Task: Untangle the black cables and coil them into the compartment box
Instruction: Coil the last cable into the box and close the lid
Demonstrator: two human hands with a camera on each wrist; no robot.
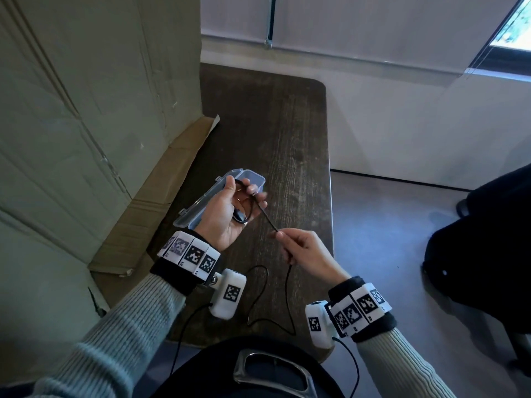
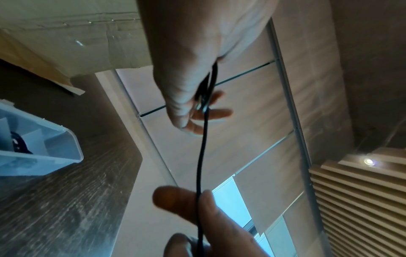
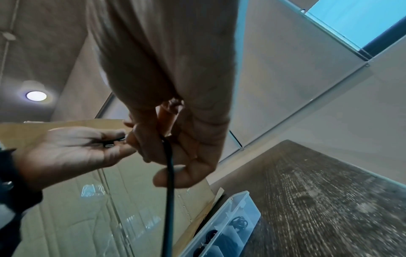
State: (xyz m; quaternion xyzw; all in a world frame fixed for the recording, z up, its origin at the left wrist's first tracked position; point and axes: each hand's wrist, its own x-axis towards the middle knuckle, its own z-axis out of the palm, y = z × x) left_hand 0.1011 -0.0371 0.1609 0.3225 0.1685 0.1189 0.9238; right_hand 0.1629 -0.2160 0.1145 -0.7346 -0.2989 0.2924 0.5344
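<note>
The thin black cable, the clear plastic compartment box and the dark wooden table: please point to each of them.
Thin black cable (image 1: 267, 216), head view, taut stretch between the hands.
Clear plastic compartment box (image 3: 246, 200), right wrist view, upper rim.
Dark wooden table (image 1: 281, 133), head view, bare top.

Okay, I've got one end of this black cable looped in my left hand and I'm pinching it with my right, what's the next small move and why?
Probably wrap another turn: bring the right hand over the left hand and lay the stretch of black cable onto the loop already in the palm. Slack still trails on the table near your wrists, and the compartment box sits open behind the left hand.
</note>
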